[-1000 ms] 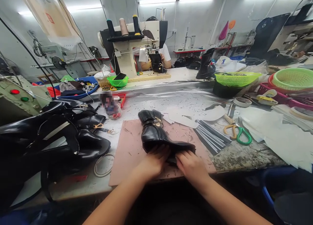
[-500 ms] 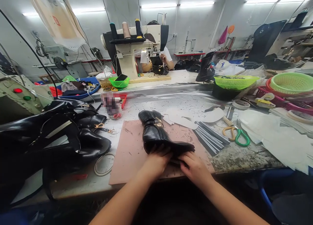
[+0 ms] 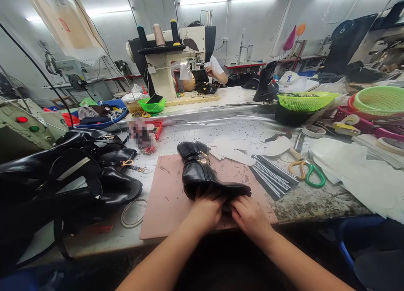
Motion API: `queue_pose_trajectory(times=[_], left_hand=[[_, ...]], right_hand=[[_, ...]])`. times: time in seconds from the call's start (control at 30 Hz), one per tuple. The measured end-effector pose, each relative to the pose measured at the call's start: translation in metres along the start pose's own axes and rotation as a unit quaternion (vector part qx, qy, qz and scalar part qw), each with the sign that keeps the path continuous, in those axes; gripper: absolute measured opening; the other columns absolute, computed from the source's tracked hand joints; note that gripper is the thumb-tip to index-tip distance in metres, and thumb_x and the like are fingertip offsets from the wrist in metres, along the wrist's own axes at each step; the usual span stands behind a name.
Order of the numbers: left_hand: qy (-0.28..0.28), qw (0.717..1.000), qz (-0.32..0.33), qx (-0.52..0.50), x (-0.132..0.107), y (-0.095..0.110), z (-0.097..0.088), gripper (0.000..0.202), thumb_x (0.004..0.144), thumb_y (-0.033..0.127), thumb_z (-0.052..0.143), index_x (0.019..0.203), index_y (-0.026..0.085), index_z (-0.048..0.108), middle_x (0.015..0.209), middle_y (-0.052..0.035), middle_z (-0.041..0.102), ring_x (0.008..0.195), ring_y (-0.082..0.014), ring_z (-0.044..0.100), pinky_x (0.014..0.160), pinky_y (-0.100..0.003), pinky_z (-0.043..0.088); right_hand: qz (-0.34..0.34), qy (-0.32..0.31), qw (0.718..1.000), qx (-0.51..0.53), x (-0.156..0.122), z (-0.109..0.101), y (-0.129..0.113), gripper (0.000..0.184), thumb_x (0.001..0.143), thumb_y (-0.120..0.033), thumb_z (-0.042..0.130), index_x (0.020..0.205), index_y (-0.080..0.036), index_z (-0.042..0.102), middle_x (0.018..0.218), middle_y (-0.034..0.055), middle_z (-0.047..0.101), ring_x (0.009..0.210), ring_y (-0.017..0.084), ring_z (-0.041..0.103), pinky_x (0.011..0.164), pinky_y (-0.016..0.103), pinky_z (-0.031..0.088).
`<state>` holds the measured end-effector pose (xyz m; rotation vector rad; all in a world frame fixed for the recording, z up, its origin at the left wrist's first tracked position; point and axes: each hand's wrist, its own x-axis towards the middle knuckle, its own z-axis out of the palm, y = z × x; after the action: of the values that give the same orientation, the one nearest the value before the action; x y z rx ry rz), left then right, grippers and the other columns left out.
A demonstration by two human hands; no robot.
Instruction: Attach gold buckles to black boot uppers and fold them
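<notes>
both grips are closed on the near end of a black boot (image 3: 198, 175). the left hand (image 3: 206, 209) curls its fingers over the leather from the left, and the right hand (image 3: 249, 215) pinches the flattened edge from the right, so the two almost meet in the middle. what the fingertips press on is hidden under the knuckles.

the boot lies on its side and runs straight away from the grip, with its shaft and gold buckle (image 3: 202, 158) at the far end. laid flat like this, it probably will not roll while the near edge is handled. it rests on a pink mat (image 3: 164, 194) on the counter (image 3: 249, 129), likely there to spare the leather from the gritty top.

to the right of the grip and a little beyond lie dark strips (image 3: 271, 175) and scissors (image 3: 307, 171), seemingly placed within easy reach. well to the left of the grip sits a heap of black boots (image 3: 72, 173).
</notes>
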<state>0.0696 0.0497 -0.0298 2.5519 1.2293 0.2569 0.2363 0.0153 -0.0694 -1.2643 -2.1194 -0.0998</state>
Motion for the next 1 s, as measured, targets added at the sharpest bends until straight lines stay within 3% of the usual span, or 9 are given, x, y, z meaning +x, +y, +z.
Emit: queue_pose_trajectory(times=[0.2,0.33,0.5,0.67,0.87,1.0], left_hand=[[0.034,0.996,-0.061,-0.054,0.006,0.010,0.006,0.025,0.084,0.015,0.047,0.098,0.023,0.066,0.118,-0.0030,0.061,0.121,-0.0276,0.043,0.106,-0.058,0.019],[0.039,0.995,-0.066,-0.056,0.007,0.010,0.007,0.025,0.086,0.016,0.046,0.102,0.023,0.064,0.119,-0.0051,0.061,0.122,-0.0278,0.043,0.105,-0.059,0.019],[0.046,0.995,-0.068,-0.059,0.006,0.010,0.006,0.032,0.086,0.017,0.046,0.117,0.024,0.056,0.124,-0.0063,0.057,0.123,-0.0269,0.043,0.104,-0.060,0.019],[0.023,0.998,-0.034,-0.055,0.002,0.005,0.005,0.032,0.086,0.018,0.047,0.114,0.026,0.059,0.122,-0.0038,0.059,0.125,-0.0304,0.039,0.104,-0.060,0.021],[-0.036,0.999,0.018,0.009,-0.003,-0.003,0.002,0.033,0.086,0.024,0.050,0.118,0.024,0.058,0.127,-0.0078,0.053,0.126,-0.0382,0.035,0.099,-0.066,0.021],[-0.029,0.999,0.035,0.017,-0.003,-0.003,0.003,0.031,0.087,0.028,0.049,0.117,0.026,0.058,0.126,-0.0070,0.055,0.126,-0.0375,0.034,0.098,-0.066,0.022]], right_hand=[[0.030,-0.031,0.999,-0.002,0.006,-0.004,0.004,0.017,0.074,-0.013,0.049,0.087,-0.017,0.059,0.079,0.0078,0.061,0.073,0.023,0.055,0.063,0.033,0.047],[0.087,-0.068,0.994,0.014,0.014,-0.006,0.013,0.019,0.072,-0.009,0.050,0.084,-0.020,0.060,0.082,0.0064,0.064,0.074,0.021,0.061,0.062,0.029,0.049],[0.111,-0.058,0.992,0.029,0.021,-0.009,0.018,0.017,0.080,-0.013,0.048,0.087,-0.020,0.063,0.073,0.0031,0.069,0.065,0.020,0.065,0.055,0.027,0.049],[0.078,-0.041,0.994,0.059,0.012,-0.015,0.009,0.016,0.082,-0.015,0.049,0.083,-0.022,0.064,0.078,0.0016,0.068,0.071,0.016,0.064,0.060,0.024,0.050],[0.020,-0.005,0.999,0.049,0.000,-0.016,0.003,0.017,0.083,-0.016,0.049,0.077,-0.019,0.065,0.069,0.0042,0.065,0.063,0.018,0.060,0.057,0.027,0.047],[-0.002,0.026,0.998,0.050,-0.002,-0.013,0.001,0.021,0.081,-0.011,0.045,0.078,-0.017,0.064,0.069,0.0054,0.065,0.062,0.018,0.058,0.057,0.028,0.046]])
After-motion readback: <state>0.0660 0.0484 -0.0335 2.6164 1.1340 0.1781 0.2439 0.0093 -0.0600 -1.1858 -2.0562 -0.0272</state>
